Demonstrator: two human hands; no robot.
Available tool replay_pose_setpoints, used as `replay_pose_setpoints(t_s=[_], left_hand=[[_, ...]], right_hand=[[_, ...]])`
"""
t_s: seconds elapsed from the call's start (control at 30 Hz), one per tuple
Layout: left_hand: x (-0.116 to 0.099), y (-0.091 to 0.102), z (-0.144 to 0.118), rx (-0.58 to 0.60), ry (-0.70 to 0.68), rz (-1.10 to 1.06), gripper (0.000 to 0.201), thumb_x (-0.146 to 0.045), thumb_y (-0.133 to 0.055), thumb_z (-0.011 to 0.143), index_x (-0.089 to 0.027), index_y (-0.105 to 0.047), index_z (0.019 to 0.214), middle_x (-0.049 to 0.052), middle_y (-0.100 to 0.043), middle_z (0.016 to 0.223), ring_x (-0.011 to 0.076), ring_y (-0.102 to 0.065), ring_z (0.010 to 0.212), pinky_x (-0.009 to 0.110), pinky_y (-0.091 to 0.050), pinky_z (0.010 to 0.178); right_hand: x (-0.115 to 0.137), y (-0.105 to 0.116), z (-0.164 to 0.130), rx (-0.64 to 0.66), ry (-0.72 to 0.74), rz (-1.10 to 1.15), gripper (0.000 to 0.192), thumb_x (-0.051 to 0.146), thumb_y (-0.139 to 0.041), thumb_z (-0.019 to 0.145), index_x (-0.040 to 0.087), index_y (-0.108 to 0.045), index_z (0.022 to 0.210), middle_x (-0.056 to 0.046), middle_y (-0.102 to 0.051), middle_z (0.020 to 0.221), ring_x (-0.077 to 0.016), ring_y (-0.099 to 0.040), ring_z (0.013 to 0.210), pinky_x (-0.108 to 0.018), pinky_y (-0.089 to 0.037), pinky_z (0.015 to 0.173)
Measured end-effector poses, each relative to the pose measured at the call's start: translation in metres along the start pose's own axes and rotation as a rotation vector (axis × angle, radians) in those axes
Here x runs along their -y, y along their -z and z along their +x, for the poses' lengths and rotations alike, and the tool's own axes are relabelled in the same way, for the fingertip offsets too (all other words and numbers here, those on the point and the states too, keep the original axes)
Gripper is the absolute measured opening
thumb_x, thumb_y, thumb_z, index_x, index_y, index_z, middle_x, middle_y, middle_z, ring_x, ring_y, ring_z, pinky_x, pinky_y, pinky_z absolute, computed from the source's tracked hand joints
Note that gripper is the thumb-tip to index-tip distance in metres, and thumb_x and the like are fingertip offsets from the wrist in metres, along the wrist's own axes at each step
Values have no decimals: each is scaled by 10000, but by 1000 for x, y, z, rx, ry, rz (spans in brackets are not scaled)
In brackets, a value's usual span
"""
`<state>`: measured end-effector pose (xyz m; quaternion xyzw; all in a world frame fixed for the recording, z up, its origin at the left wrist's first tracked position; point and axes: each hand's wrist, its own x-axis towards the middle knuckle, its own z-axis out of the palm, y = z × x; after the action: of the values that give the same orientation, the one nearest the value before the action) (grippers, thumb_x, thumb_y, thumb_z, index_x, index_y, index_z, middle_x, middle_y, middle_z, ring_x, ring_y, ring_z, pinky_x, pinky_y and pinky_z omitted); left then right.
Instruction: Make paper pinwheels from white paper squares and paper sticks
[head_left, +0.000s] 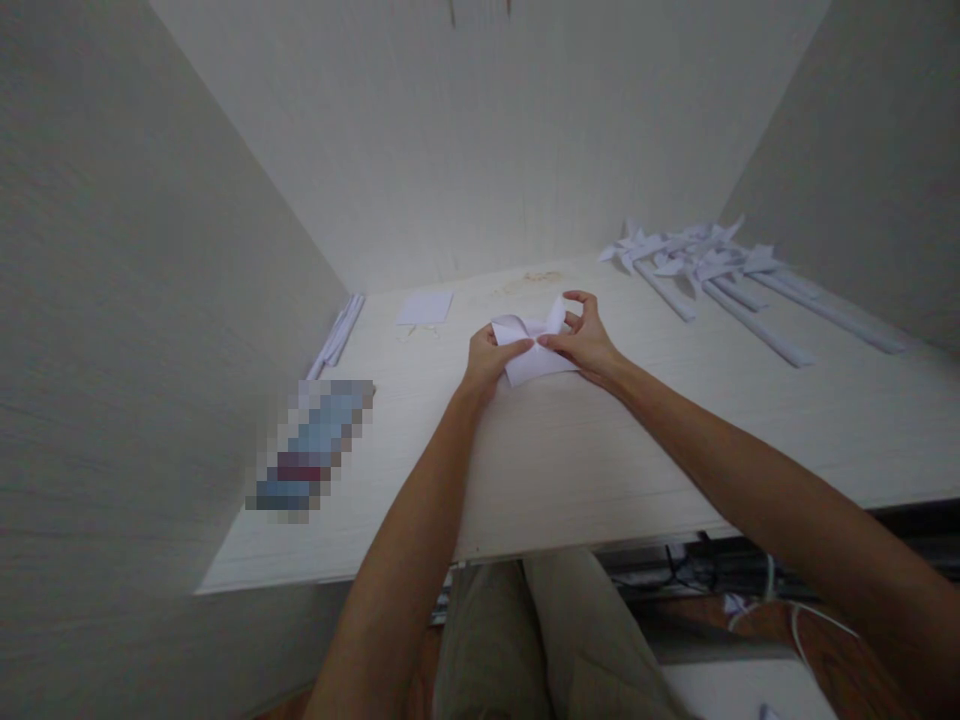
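With left hand [487, 362] and right hand [589, 342] fingers clamped on the white paper [534, 369], press its middle gently between them.

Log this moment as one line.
left hand: holds curled paper | right hand: holds same curled paper | at right: paper pinwheels | at left: flat sheet, paper rolls
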<state>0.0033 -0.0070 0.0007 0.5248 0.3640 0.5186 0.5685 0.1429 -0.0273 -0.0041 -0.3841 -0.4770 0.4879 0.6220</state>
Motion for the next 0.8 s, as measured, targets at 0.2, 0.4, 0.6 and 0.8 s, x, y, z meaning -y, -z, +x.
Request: replay_pose_setpoints(t_s=[0.2,0.4,0.6,0.8], left_hand=[[-5,8,-2,166,28,54,445,-134,-689,451,-123,-578,882,13,-596,692,119,-548,624,271,-424,636],[-12,12,-4,299,66,142,531,-102,-685,454,-140,-560,968,42,-607,782,132,-555,687,275,-420,665],[-23,15,-8,423,194,109,540,-97,-666,476,-167,-546,998,60,-610,830,130,-565,665,270,-434,626],[-20,13,-8,450,193,211,505,-99,-672,476,-130,-556,967,63,-626,753,142,-580,616,284,-448,598]], right_hand=[[7,4,-2,95,-147,2,767,153,-691,437,278,-252,1053,77,-517,723,-96,-534,549,-238,-456,482],[7,13,1,222,-230,-28,785,112,-698,432,269,-276,1074,61,-572,688,-108,-546,519,-231,-455,448],[7,20,3,321,-278,-42,774,86,-696,442,273,-301,1081,54,-576,691,-112,-550,512,-227,-457,421],[9,17,3,332,-283,-74,780,81,-707,428,272,-310,1071,56,-569,690,-111,-548,500,-232,-462,413]])
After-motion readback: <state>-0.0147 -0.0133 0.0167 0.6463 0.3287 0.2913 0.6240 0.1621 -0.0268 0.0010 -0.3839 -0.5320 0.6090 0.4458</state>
